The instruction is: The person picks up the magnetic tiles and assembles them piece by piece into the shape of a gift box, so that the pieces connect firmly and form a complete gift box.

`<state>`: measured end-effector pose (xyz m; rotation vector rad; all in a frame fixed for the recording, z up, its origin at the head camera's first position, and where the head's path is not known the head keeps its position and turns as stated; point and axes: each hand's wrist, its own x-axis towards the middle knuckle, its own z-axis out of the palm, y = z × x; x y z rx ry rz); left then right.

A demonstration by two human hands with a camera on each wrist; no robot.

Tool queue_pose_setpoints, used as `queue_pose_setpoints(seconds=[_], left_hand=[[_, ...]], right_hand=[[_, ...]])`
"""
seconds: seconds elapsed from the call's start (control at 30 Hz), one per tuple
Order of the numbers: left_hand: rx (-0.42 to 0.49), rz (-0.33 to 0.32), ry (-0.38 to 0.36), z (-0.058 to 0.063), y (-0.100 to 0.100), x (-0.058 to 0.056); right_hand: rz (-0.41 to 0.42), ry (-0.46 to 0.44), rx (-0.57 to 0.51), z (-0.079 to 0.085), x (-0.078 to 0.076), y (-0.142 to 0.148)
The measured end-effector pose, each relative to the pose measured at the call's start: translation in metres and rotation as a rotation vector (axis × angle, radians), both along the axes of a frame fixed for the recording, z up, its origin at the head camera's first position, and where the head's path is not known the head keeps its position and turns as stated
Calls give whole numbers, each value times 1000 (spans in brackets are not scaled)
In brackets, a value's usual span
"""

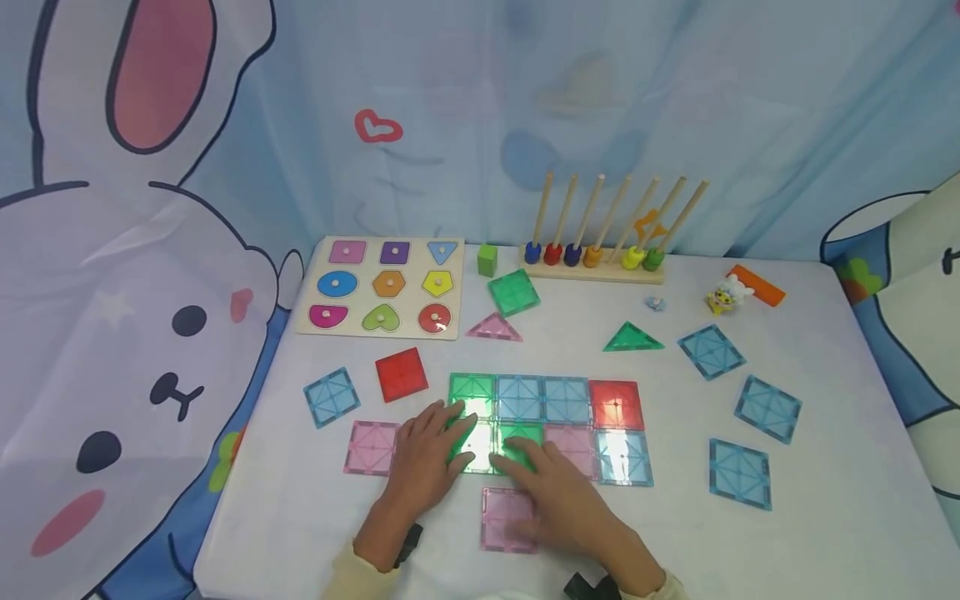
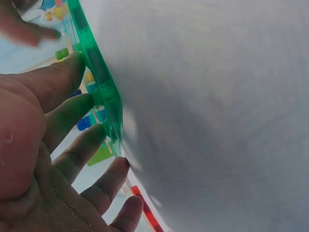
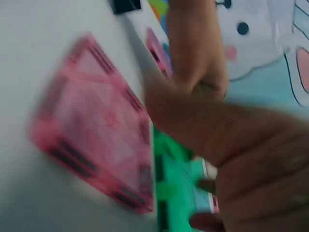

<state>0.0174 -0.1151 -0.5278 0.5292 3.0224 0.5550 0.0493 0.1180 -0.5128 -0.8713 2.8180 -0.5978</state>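
Note:
Translucent square magnetic tiles lie joined in a two-row block on the white table. At its left end, the fingers of my left hand (image 1: 423, 458) are extended and rest on the green tiles (image 1: 472, 388). My right hand (image 1: 562, 500) reaches over the block's front edge, fingertips at another green tile (image 1: 521, 432), thumb spread low. Under that palm, a loose pink tile (image 1: 497, 510) lies partly hidden; in the right wrist view the pink tile (image 3: 99, 121) is blurred. Blue tiles (image 1: 519, 398), a red tile (image 1: 617, 405) and a pink tile (image 1: 572, 446) fill out the block.
Loose blue tiles (image 1: 738, 473) lie at the right; a pink tile (image 1: 367, 447), a red tile (image 1: 401, 374) and a blue tile (image 1: 332, 397) at the left. Behind stand a shape puzzle board (image 1: 354, 325), a green block (image 1: 487, 260) and a peg stand (image 1: 585, 272).

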Motion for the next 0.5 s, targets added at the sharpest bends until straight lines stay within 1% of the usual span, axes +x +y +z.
queue_pose_setpoints(seconds=[0.07,0.13,0.2,0.27,0.37,0.43,0.5], left_hand=[[1,2,5,0,0,-1],[8,1,4,0,0,-1],[16,-4,-1,0,0,-2],[18,-7,-5,0,0,-2],[20,-3,1,0,0,-2],[20,5,9,-1,-1,-2],[17,8,17,-1,-2,-3]], right_hand=[[104,-31,-5,4,10,1],[160,-30,16,6,17,1],[177,-2,40,7,22,1],[169,35,43,7,24,1],[179,65,4,6,26,-1],[212,49,-36,6,28,-2],[252,14,-77,9,27,-3]])
